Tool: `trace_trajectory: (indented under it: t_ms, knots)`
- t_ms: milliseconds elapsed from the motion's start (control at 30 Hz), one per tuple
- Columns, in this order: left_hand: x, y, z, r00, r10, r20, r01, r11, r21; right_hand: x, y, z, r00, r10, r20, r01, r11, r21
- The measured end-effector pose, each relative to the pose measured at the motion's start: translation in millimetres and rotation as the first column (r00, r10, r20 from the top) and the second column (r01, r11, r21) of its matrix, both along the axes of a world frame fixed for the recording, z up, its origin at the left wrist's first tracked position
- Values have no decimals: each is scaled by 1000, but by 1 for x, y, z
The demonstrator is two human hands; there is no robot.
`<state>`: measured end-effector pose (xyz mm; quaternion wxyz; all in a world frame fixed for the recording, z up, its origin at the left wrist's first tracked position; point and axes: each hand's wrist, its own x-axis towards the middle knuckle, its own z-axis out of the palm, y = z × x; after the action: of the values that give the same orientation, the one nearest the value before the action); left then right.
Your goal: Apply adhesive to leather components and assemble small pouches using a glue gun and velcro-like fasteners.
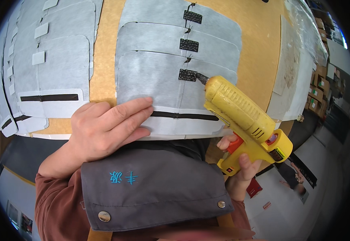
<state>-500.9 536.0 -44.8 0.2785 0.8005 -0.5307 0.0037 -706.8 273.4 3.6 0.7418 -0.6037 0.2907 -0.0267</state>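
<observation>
My right hand point(245, 166) grips a yellow hot glue gun point(241, 110) by its handle, a finger at the red trigger point(235, 143). The gun's dark nozzle point(202, 78) is at the right end of a small black textured patch point(187, 75) on the nearest grey fabric panel point(147, 78). I cannot tell whether the nozzle touches it. My left hand point(110, 124) lies with fingers stretched over that panel's front left edge, beside a long black strip point(183, 115) on its white border. Two more panels overlap behind, each with a similar black patch point(189, 45).
To the left lie more overlapping grey panels point(62, 68) with pale square pieces point(38, 58). Clear plastic sheeting point(305, 32) covers the far right of the tan tabletop point(259, 52). Cardboard boxes point(317, 92) are stacked beyond, and another person point(291, 176) is in the background at right.
</observation>
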Motion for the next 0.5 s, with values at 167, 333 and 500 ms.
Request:
trace_trajectory:
  t_ms: [167, 333, 500]
  knots:
    - [1, 1, 0, 1000, -26, -14, 26, 1000, 1, 6, 8, 2, 997, -72, -4, 71, 991, -112]
    - [0, 2, 1, 999, -26, -24, 26, 1000, 11, 8, 9, 3, 997, -69, -42, 64, 991, -119]
    - [0, 3, 2, 999, -28, -19, 28, 1000, 11, 7, 8, 1, 998, -55, -35, 51, 992, -114]
